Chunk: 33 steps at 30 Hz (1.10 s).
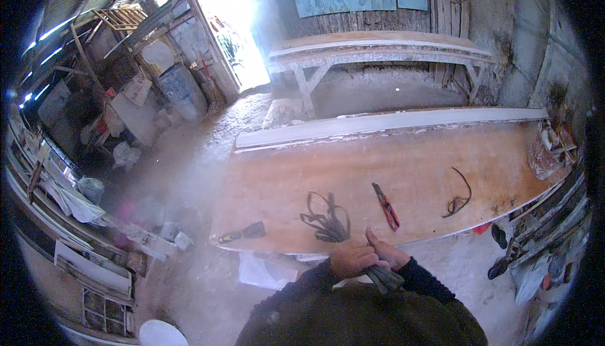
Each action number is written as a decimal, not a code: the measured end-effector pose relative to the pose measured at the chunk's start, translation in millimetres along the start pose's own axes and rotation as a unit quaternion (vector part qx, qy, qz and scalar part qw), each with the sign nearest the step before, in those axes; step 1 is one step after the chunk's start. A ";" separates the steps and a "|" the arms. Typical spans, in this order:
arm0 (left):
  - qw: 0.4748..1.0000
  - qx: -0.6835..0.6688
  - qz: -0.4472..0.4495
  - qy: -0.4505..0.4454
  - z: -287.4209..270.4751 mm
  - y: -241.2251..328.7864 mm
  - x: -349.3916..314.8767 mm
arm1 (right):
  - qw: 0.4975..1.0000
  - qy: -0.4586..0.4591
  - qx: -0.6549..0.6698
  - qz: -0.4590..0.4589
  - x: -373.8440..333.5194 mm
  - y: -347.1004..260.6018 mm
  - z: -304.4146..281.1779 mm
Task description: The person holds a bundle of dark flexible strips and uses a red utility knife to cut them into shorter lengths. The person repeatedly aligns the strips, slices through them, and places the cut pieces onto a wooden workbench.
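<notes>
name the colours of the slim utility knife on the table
The slim utility knife: red and black, best in the head view.

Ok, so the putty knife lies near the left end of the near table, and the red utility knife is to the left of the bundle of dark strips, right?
Not quite: the head view shows the red utility knife to the right of the bundle of dark strips. The putty knife does lie near the left end of the near table.
</notes>
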State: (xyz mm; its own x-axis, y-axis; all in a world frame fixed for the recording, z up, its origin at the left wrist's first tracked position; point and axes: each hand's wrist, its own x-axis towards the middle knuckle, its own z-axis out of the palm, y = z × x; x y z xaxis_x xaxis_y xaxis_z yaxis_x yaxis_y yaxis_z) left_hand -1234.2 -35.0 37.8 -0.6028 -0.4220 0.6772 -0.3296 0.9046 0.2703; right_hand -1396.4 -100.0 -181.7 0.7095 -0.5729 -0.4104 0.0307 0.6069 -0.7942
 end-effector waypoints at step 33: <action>0.572 -0.371 -0.578 0.448 126.1 -22.3 49.6 | 0.887 -0.168 -0.416 -0.112 -70.2 -153.6 -6.2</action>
State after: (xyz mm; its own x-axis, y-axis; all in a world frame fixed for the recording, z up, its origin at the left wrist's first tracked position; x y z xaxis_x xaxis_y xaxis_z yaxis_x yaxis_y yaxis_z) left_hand -1348.4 -83.7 -20.9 0.4316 -0.8644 -0.2579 0.4675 -0.0301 0.8835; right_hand -1455.3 -156.5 -33.7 0.9253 -0.3459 -0.1554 -0.2334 -0.1967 -0.9523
